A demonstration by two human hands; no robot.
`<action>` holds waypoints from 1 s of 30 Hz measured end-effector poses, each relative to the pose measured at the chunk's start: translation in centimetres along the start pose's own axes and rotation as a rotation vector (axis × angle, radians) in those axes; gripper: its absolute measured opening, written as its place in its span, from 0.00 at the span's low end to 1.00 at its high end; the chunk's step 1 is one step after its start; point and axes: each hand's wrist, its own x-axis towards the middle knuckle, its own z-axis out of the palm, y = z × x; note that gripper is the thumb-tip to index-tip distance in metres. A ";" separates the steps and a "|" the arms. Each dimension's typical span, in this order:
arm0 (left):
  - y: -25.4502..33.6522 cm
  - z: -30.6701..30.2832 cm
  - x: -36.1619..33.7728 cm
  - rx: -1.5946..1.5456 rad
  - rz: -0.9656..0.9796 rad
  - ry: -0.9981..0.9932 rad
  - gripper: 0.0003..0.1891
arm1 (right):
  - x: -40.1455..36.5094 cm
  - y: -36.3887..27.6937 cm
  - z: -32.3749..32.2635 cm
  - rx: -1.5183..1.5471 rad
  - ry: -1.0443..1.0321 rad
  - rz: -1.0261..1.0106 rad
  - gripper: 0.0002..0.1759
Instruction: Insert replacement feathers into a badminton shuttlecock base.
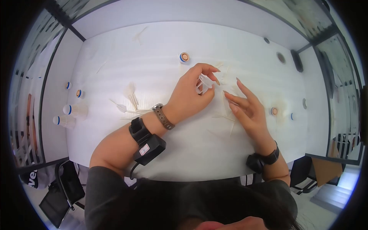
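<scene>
My left hand (195,89) is curled around several white feathers (207,82), whose vanes and thin shafts show between the thumb and fingers. Facing it a short way to the right, my right hand (248,109) has its fingers apart and holds nothing I can see. Pale loose feathers (226,115) lie on the table just beneath and beside its fingertips. Beyond my left hand sits a shuttlecock (184,57) with a blue-banded cork end. A small pile of feathers (132,99) lies left of my left wrist.
On the white table (191,153), several shuttlecocks (69,110) lie along the left side. Another shuttlecock (274,111) and a blue-edged piece (292,116) are at the right. Low white walls with dark frames border the table. Chairs (63,188) stand below at left.
</scene>
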 end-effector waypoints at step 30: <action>-0.4 -0.3 -0.4 0.011 0.043 -0.068 0.13 | -0.9 0.0 1.1 -0.580 -0.043 -0.355 0.15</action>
